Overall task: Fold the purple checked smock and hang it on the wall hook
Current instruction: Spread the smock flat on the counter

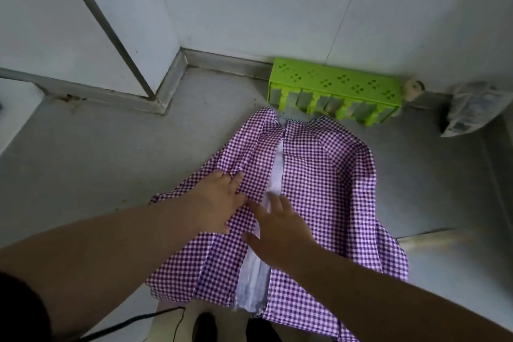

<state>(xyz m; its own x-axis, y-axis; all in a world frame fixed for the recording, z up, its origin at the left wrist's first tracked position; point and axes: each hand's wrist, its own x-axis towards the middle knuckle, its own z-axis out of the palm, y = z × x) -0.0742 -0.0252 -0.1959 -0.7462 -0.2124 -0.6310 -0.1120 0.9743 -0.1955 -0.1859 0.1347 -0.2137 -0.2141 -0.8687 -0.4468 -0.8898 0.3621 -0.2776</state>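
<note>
The purple checked smock (319,183) lies spread on a grey counter, its two checked panels folded toward the middle with a strip of white lining (274,169) showing between them. My left hand (219,200) rests flat on the left panel, fingers straight and pressing the cloth near a crease. My right hand (277,233) lies flat with spread fingers on the white strip and the edge of the right panel. The smock's near edge hangs over the counter's front. No wall hook is in view.
A green perforated plastic rack (336,91) stands against the wall just beyond the smock. A crumpled plastic bag (469,108) sits at the far right. A white wall corner (155,36) juts in at left. A black cable (133,322) trails below the counter edge.
</note>
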